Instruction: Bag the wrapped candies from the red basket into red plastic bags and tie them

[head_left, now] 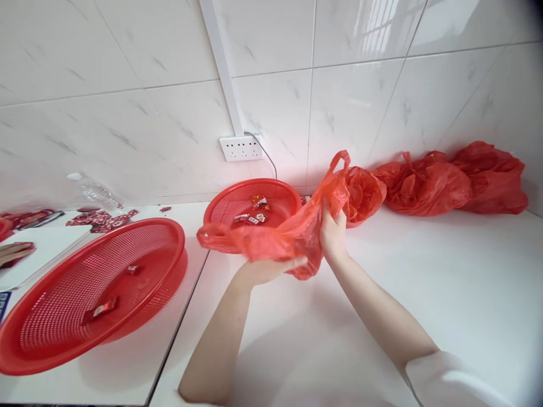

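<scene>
Holding red plastic bag (292,232) in the air over white table (441,277), in front of small basket (250,183), hiding part of its near right side. Running lengthwise on a slant, lower left to upper right. Left handle loop (207,229) out to the left; upper handle loop (340,160) sticking up at the other end. Sagging at the bottom, blurred on the left part.

Gripping bunched plastic at the bag's right side with right hand (333,229), fingers curled in. Touching the underside with left hand (268,271), thumb stretched across the plastic; other fingers hidden behind it, cannot tell how far closed.

In small basket: a few wrapped packets (259,202). Just right of held bag: crumpled red bag (367,195), then two bulging red bags (424,183) along tiled wall (271,102). To the left: large basket (181,237), two packets visible inside. Behind it: scattered wrappers (102,220), clear bottle (97,192). Far left: another person's hand (14,253) over white board (51,251).
</scene>
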{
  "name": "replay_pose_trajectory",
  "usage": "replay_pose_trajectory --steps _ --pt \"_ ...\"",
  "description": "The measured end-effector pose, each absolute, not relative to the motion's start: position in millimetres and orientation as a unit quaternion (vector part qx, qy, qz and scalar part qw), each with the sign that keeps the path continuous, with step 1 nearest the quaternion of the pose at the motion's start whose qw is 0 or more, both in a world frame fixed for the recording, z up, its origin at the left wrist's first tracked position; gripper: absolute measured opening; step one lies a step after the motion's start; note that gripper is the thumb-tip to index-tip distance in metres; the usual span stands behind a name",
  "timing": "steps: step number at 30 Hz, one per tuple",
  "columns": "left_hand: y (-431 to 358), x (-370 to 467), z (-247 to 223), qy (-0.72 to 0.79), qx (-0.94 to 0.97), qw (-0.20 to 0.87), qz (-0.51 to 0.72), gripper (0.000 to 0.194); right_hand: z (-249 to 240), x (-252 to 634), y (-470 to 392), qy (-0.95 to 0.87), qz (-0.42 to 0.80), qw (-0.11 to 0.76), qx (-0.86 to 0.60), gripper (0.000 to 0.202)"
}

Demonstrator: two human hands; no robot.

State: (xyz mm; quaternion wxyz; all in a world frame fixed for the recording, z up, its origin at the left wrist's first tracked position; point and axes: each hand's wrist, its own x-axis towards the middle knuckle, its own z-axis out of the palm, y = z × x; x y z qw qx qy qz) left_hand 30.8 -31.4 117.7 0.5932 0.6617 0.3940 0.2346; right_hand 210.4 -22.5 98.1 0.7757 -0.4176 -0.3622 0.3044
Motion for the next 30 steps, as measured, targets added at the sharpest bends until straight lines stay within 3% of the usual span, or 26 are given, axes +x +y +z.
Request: replay_pose_trajectory --steps 3,7,13,18,25,30 --pt "-33.7 46.8 110.3 0.460 0.591 0.549 0.371 0.053 99.8 209.7 -22.0 -0.326 0.329 0.789 -0.404 0.018" --pt "-25.3 63.2 106.7 0.451 0.408 0.616 0.500 0.057 86.1 205.1 -20.1 -0.229 0.397 0.769 -0.446 0.010" --pt "-28.4 60.8 114.7 0.357 0.499 0.641 0.461 0.051 83.7 195.2 -26.1 -0.242 0.496 0.720 -0.420 0.009" --pt "-32.5 58.1 117.7 0.271 0.535 0.626 0.499 0.020 86.6 195.5 -26.2 -0.283 0.563 0.667 -0.398 0.016" --pt "-28.5 52.8 121.0 0.150 0.387 0.735 0.537 0.028 93.6 215.0 -29.3 -0.435 0.657 0.542 -0.290 0.033" --pt "-19.3 44.6 124.3 0.185 0.278 0.823 0.460 0.021 93.2 216.6 -32.5 -0.428 0.668 0.561 -0.238 0.023"
